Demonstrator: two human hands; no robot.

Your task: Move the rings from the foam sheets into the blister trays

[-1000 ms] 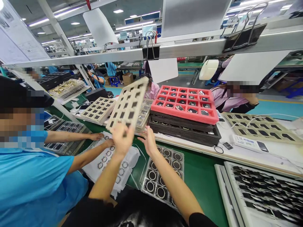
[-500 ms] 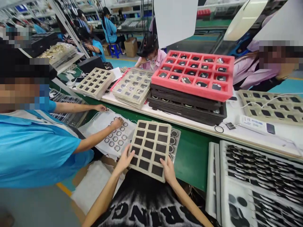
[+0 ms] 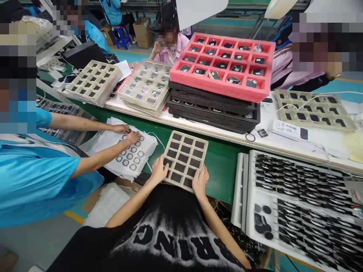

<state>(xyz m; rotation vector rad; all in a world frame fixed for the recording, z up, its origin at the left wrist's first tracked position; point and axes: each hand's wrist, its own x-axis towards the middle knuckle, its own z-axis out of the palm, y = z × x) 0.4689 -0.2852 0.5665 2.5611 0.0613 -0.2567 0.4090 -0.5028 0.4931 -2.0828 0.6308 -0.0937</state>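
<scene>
A beige compartment tray (image 3: 185,160) with dark squares in its pockets lies over the green bench, close to my body. My left hand (image 3: 159,169) grips its left edge, thumb on top near the lower left pockets. On the opposite side, my right hand (image 3: 200,180) holds the lower right corner, fingers wrapped along the edge. The undersides of both hands' grips are hidden. Left of the tray, a white cloth (image 3: 147,145) carries several dark rings, with a co-worker's two hands over its upper part.
A red foam tray (image 3: 221,66) tops black trays on the white shelf. Beige tray stacks (image 3: 144,87) stand left of it. A white tray of black parts (image 3: 255,189) lies right. A co-worker's blue sleeve is at left.
The camera view has shifted, so the surroundings sit higher and further left. The beige tray now covers the clear tray of rings seen beneath it before. My hands still hold it by both sides.
</scene>
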